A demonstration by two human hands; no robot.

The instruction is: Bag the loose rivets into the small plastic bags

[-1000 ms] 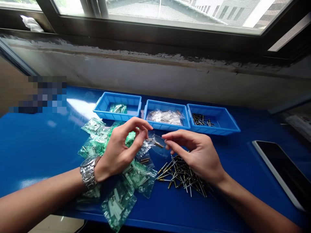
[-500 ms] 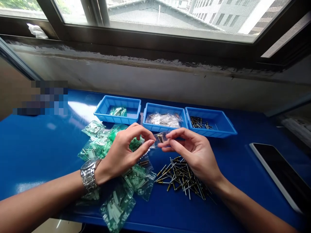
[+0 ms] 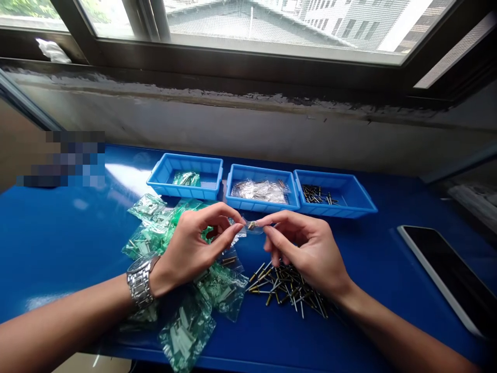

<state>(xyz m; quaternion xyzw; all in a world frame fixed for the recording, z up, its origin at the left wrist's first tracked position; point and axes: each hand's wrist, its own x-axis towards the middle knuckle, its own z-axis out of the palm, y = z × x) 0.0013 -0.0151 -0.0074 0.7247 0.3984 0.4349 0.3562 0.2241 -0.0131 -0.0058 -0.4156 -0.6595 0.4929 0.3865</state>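
Observation:
A small clear plastic bag (image 3: 254, 226) with a few brass-coloured pieces inside is stretched between my two hands, above the table. My left hand (image 3: 200, 235) pinches its left edge between thumb and index finger. At the bag's right edge are the fingertips of my right hand (image 3: 310, 243), with the fingers bent. Below the right hand lies a loose pile of rivet-like pins (image 3: 287, 287) with silver shafts and dark or gold ends. Green plastic bags (image 3: 184, 334) of pale parts spread under and around my left hand. Near its wrist side lies a clear bag of brass-coloured pieces (image 3: 230, 260).
Three blue trays stand in a row at the back: one with a green bag (image 3: 186, 179), one with clear bags (image 3: 264, 191), one with loose pins (image 3: 318, 195). A phone-like device (image 3: 438, 274) lies at the right on the blue table (image 3: 70, 233). A window is behind.
The small bag has tipped flatter, and its pieces now lie more level. My right hand's fingers have shifted on its edge, the lower ones curling down.

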